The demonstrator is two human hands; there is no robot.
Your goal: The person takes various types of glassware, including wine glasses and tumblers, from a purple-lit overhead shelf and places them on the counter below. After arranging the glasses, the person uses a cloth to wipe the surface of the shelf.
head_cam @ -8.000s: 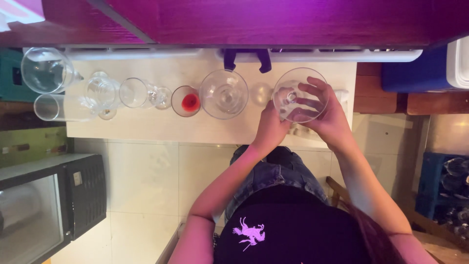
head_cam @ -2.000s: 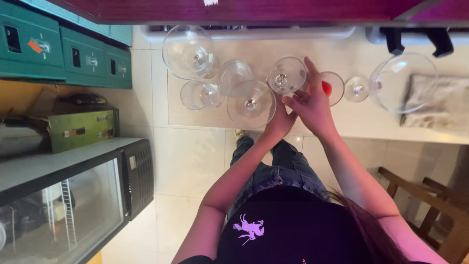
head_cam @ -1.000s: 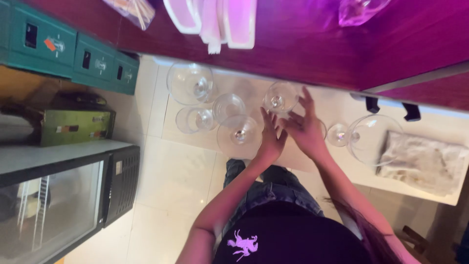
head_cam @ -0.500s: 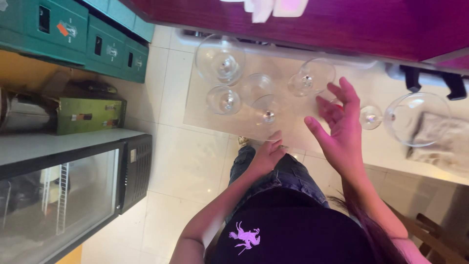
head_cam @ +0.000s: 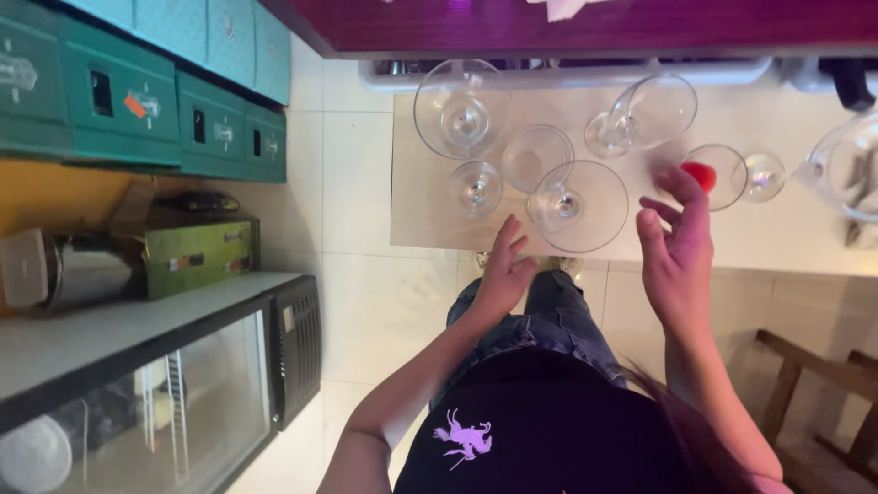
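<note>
Seven empty stemmed glasses stand on the counter [head_cam: 421, 220], among them a big one at far left [head_cam: 460, 108], a wide one near the edge [head_cam: 578, 206] and a tilted one farther back [head_cam: 643, 114], plus two bare hands, left [head_cam: 503, 274] and right [head_cam: 675, 252].

The big glass bowl [head_cam: 846, 165] on the far right is chopped off by the edge, so can't tell its whole shape. The right hand [head_cam: 679, 245] covers part of the glass with red [head_cam: 718, 176].
</note>
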